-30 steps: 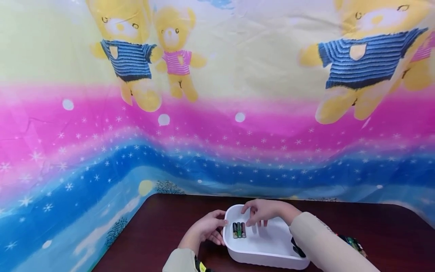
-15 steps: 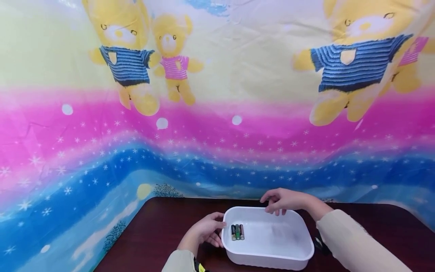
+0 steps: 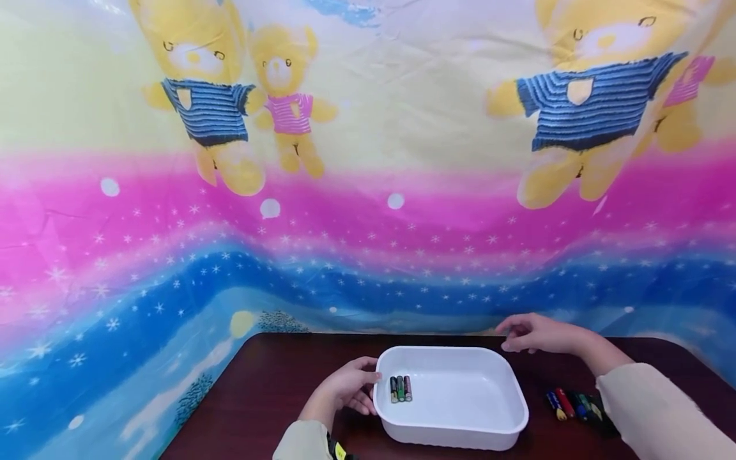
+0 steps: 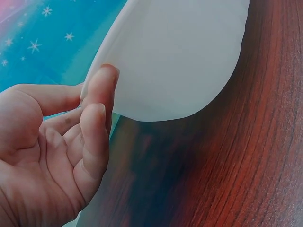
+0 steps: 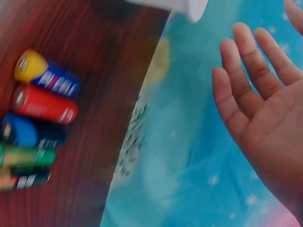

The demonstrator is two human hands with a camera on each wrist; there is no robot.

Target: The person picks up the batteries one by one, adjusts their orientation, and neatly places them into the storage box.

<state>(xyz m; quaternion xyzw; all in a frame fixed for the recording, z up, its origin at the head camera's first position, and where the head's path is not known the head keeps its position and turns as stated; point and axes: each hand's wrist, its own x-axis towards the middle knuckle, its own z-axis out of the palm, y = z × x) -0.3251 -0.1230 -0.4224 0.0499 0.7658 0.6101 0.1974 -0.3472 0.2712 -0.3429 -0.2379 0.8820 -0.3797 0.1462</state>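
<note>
A white plastic basin (image 3: 448, 434) sits on the dark table. My left hand (image 3: 349, 386) pinches its left rim, thumb inside and fingers against the outer wall; the left wrist view shows the fingers (image 4: 97, 127) curled at that wall. Three AA batteries (image 3: 400, 388) lie side by side inside the basin, near its left end. My right hand (image 3: 540, 335), holding nothing, hovers over the back of the table, right of the basin. Its fingers (image 5: 253, 56) are loosely extended in the right wrist view. Below it lies a row of several batteries, including a red battery (image 5: 45, 104).
The dark reddish wooden table (image 3: 276, 383) has rounded back corners. A curtain (image 3: 368, 255) printed with bears and snowflakes hangs right behind it. My right sleeve (image 3: 661, 409) partly covers the battery row in the head view.
My right hand has lifted out of the basin and moved right, past its rim. The battery row on the right has come into view. The left hand keeps its hold on the basin.
</note>
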